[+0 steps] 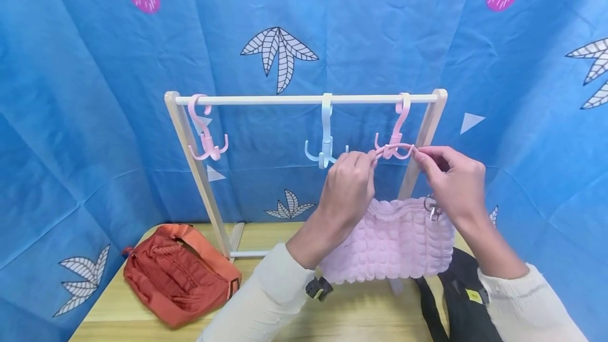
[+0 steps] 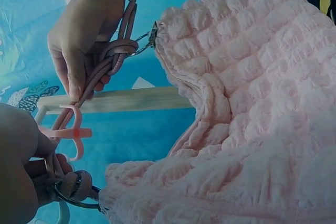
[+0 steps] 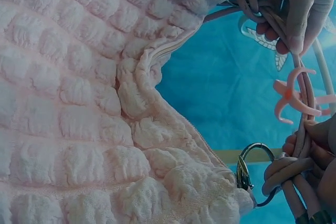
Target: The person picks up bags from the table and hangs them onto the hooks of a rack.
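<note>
A pale pink, puffy quilted handbag (image 1: 394, 241) hangs below both hands by its pink cord strap (image 2: 102, 69), which is knotted at metal rings. My left hand (image 1: 349, 186) grips the strap to the left of a pink hook (image 1: 398, 125). On the other side, my right hand (image 1: 456, 181) pinches it between thumb and fingers. Between the hands, the strap lies across the hook's lower prongs. The right wrist view shows the prongs (image 3: 289, 95) right against the cord. Part of the left fingers is hidden in the head view.
A wooden rack with a white rail (image 1: 266, 100) also carries another pink hook (image 1: 209, 144) and a pale blue hook (image 1: 326, 131). A rust-orange bag (image 1: 178, 273) lies on the wooden table (image 1: 351, 315) at left, a black bag (image 1: 467, 300) at right. Blue cloth (image 1: 370, 30) hangs behind.
</note>
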`<state>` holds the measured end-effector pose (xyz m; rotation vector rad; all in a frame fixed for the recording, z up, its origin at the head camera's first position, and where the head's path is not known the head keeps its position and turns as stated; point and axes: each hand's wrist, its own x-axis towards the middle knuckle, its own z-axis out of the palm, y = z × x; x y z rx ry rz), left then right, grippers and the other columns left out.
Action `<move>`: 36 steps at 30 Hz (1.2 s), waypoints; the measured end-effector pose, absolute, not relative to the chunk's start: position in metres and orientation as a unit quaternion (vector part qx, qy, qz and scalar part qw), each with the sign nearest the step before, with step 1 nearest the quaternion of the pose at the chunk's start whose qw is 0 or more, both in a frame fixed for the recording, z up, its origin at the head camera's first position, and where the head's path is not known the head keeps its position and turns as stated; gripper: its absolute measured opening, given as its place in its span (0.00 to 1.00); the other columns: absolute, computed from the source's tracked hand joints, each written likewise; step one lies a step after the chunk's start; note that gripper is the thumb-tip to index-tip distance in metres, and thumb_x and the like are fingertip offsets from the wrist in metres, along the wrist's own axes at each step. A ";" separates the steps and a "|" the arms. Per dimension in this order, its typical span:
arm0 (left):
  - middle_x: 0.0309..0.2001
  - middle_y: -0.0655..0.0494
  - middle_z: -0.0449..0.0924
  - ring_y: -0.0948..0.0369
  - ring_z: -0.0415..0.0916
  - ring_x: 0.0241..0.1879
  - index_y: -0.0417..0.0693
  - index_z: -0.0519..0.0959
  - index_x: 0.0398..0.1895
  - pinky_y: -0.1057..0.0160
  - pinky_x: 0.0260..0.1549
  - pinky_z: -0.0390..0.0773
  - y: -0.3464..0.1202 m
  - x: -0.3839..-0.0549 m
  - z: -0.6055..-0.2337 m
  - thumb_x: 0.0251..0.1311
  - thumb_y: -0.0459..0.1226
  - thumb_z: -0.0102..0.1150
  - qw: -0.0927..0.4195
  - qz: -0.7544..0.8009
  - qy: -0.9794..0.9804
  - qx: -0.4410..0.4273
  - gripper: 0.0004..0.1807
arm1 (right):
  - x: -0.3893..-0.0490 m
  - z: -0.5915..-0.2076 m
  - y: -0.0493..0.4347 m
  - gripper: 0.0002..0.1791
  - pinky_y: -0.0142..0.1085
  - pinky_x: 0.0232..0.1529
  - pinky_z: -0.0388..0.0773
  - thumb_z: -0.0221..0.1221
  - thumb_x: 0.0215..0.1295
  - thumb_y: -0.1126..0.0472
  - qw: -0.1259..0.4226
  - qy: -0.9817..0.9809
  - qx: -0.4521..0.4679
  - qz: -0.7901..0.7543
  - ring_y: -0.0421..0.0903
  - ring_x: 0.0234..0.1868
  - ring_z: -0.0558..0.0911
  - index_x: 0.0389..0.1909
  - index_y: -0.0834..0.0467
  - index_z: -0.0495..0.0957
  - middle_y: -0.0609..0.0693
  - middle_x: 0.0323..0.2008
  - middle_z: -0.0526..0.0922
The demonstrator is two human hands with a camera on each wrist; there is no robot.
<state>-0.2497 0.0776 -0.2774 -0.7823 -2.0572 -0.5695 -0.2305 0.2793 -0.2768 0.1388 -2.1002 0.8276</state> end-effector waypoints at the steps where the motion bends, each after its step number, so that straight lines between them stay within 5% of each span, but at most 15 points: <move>1: 0.41 0.52 0.89 0.61 0.84 0.40 0.41 0.86 0.52 0.70 0.49 0.86 0.078 -0.250 -0.278 0.75 0.35 0.57 0.417 -0.230 -0.821 -0.313 0.12 | -0.231 -0.278 0.280 0.14 0.16 0.27 0.71 0.66 0.71 0.53 0.423 -0.841 0.052 0.334 0.26 0.26 0.75 0.49 0.58 0.89 0.58 0.34 0.90; 18: 0.38 0.53 0.89 0.61 0.84 0.37 0.42 0.87 0.46 0.70 0.42 0.86 0.079 -0.252 -0.288 0.74 0.35 0.58 0.439 -0.236 -0.806 -0.319 0.09 | -0.230 -0.293 0.280 0.14 0.17 0.27 0.73 0.66 0.71 0.53 0.421 -0.832 0.052 0.357 0.29 0.25 0.76 0.49 0.57 0.88 0.55 0.31 0.89; 26: 0.43 0.53 0.91 0.61 0.87 0.40 0.43 0.86 0.54 0.69 0.45 0.86 0.076 -0.252 -0.296 0.74 0.34 0.58 0.450 -0.240 -0.796 -0.324 0.12 | -0.230 -0.300 0.279 0.14 0.09 0.43 0.71 0.68 0.69 0.59 0.440 -0.823 0.068 0.354 0.13 0.42 0.75 0.52 0.58 0.87 0.59 0.45 0.91; 36: 0.47 0.49 0.91 0.56 0.88 0.46 0.40 0.86 0.54 0.66 0.51 0.86 0.069 -0.256 -0.310 0.70 0.30 0.62 0.474 -0.262 -0.779 -0.314 0.13 | -0.228 -0.311 0.280 0.15 0.08 0.48 0.70 0.69 0.67 0.63 0.446 -0.820 0.070 0.351 0.13 0.45 0.75 0.54 0.61 0.86 0.60 0.47 0.90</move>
